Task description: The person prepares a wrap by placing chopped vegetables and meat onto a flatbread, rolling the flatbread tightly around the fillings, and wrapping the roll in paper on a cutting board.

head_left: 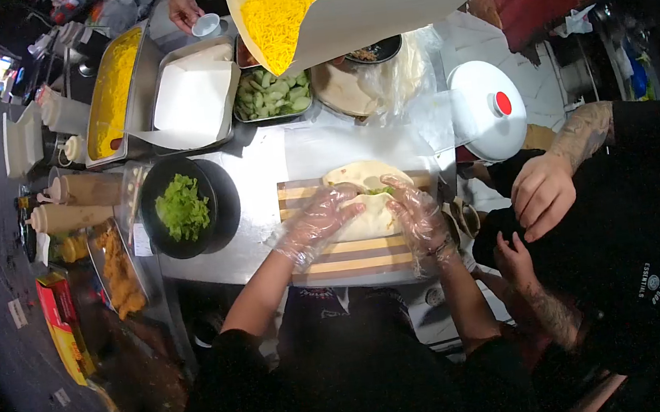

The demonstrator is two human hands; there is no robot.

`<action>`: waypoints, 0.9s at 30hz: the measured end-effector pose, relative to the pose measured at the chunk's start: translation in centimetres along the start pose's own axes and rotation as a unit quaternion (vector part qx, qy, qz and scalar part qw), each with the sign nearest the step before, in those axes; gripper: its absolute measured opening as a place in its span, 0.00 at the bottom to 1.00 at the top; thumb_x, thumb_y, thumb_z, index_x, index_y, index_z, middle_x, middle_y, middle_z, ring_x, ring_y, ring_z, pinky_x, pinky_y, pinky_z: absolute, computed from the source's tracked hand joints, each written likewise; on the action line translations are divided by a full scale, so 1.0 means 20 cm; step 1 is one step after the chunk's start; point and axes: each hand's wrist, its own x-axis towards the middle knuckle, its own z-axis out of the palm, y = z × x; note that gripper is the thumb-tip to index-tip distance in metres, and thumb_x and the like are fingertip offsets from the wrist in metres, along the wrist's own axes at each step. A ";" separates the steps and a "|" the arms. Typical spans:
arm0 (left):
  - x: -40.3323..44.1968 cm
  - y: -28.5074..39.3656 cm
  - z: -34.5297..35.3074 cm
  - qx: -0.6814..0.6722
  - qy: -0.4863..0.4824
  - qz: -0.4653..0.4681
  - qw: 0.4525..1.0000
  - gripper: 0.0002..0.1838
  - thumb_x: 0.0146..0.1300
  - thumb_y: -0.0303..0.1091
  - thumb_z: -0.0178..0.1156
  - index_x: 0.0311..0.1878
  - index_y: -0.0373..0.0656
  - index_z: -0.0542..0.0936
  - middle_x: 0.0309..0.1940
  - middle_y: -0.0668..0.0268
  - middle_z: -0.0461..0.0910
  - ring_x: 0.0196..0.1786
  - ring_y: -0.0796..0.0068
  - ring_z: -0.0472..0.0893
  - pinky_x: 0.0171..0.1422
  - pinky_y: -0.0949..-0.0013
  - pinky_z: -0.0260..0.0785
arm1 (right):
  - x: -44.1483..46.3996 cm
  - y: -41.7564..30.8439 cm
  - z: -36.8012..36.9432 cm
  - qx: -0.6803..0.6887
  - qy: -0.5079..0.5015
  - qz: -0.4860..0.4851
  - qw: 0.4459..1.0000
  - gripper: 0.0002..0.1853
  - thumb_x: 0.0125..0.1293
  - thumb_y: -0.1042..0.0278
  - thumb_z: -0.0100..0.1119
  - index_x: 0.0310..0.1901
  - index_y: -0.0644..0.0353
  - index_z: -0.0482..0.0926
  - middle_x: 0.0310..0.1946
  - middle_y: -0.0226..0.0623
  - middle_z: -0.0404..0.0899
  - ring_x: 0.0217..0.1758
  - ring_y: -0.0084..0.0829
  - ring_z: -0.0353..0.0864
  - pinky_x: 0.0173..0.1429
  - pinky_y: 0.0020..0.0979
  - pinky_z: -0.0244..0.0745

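Note:
A pale flatbread [372, 222] lies on the striped wooden board [352, 265], partly folded over, with green leaf filling [381, 191] showing in the gap. My left hand [317, 222], in a clear plastic glove, grips the bread's left side, fingers over the near flap. On the opposite side my right hand [421, 216], gloved the same way, holds the right edge with its fingers curled around it. Both palms hide the bread's side edges. What else lies inside the fold is hidden.
Left of the board stands a black bowl [224, 209] of lettuce [182, 209]. Behind are sliced cucumbers [273, 94], a carton of yellow rice [278, 18] and stacked flatbreads [343, 88]. A white lidded pot [484, 109] and a co-worker's hand [543, 194] are right; another person's hand [183, 8] is near a plastic cup [206, 26].

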 end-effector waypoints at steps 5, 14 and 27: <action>0.01 -0.07 0.04 0.008 0.018 0.025 0.999 0.29 0.69 0.55 0.57 0.62 0.42 0.77 0.60 0.54 0.77 0.65 0.56 0.71 0.72 0.59 0.61 | -0.03 0.10 -0.02 -0.043 -0.057 -0.029 0.997 0.17 0.64 0.79 0.59 0.56 0.66 0.77 0.54 0.49 0.80 0.58 0.41 0.80 0.63 0.36 0.73; 0.02 -0.04 0.04 -0.133 0.037 -0.051 0.989 0.27 0.65 0.45 0.66 0.60 0.36 0.78 0.57 0.54 0.79 0.59 0.65 0.77 0.64 0.65 0.69 | 0.04 0.12 0.01 0.072 -0.035 0.189 0.979 0.09 0.68 0.72 0.61 0.48 0.65 0.81 0.37 0.32 0.83 0.43 0.28 0.80 0.51 0.29 0.76; 0.04 -0.03 0.01 -0.014 0.069 -0.048 0.996 0.30 0.63 0.52 0.66 0.60 0.40 0.78 0.60 0.52 0.78 0.64 0.60 0.75 0.68 0.61 0.66 | 0.05 0.08 0.01 0.171 -0.036 0.177 0.969 0.14 0.71 0.61 0.58 0.52 0.60 0.81 0.41 0.37 0.84 0.45 0.25 0.79 0.52 0.31 0.74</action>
